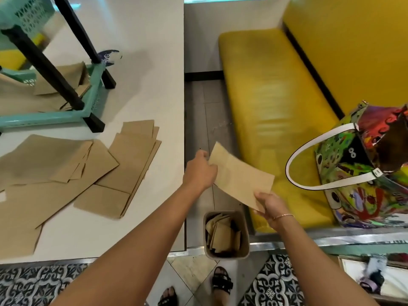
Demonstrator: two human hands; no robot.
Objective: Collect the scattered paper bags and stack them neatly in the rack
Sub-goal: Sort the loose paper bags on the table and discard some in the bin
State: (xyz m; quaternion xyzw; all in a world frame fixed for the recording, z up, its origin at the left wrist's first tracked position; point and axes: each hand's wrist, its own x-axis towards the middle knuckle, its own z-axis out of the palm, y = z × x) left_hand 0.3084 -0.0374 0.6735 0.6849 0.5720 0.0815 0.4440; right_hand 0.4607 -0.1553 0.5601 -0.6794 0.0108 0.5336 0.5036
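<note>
I hold one flat brown paper bag [239, 176] in the air between the white table and the yellow bench. My left hand [200, 171] grips its upper left end. My right hand [270, 206] pinches its lower right corner. Several more flat brown bags [106, 173] lie spread over the white table [141, 89] at the left. The teal rack [88, 93] with black posts stands at the table's far left, with a few bags [59, 81] lying on its lower shelf. Below my hands, a small bin [226, 235] on the floor holds several bags.
A yellow padded bench [271, 102] runs along the right, with a colourful tote bag [364, 173] standing on it. A narrow strip of grey floor [203, 111] separates table and bench. Patterned tiles and my sandalled feet [220, 281] show at the bottom.
</note>
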